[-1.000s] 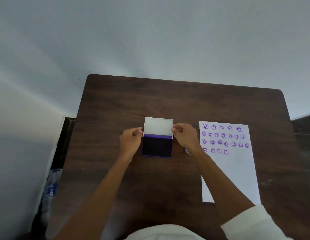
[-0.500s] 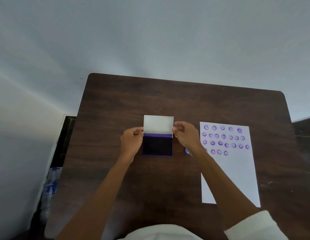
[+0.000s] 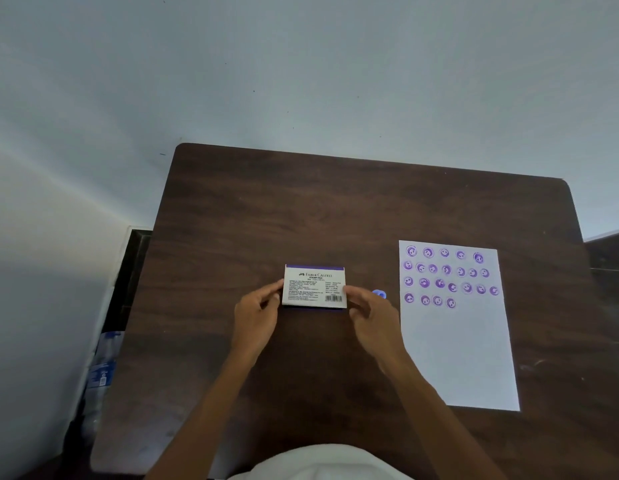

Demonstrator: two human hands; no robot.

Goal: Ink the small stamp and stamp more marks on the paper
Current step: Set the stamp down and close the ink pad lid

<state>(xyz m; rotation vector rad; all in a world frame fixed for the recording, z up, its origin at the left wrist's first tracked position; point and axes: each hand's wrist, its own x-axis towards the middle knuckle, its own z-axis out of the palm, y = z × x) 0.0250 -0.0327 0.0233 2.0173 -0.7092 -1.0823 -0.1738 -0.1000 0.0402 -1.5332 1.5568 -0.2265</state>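
Head view, looking down on a dark wooden bench [image 3: 301,209]. The left hand [image 3: 256,315] and the right hand [image 3: 372,315] flank a closed stamp pad [image 3: 314,287] that lies flat near the bench's centre. The left hand is loosely curled, its fingertips [image 3: 278,284] at the pad's left edge; whether they press it or merely touch it cannot be told. The right hand is half open, fingers spread and slightly blurred, with its fingertips [image 3: 349,291] at the pad's right edge; it grips nothing that can be seen.

The pad's white lid faces up and bears the printed words "FABER-CASTELL" and "STAMP PAD", several lines of print too small to read, and a barcode at the lower right corner. A purple strip runs along the far edge of the lid.

The small stamp [image 3: 380,294], a blue object, rests on the bench just beyond the right hand's knuckles, between the pad and the paper [image 3: 457,358]; most of it is hidden by the hand. Neither hand holds it.

The white paper lies to the right of both hands, apart from them. Its upper part carries four rows of round purple marks [image 3: 439,283]; its lower part is blank. A plastic bottle [image 3: 102,375] stands on the floor beside the bench's left edge.
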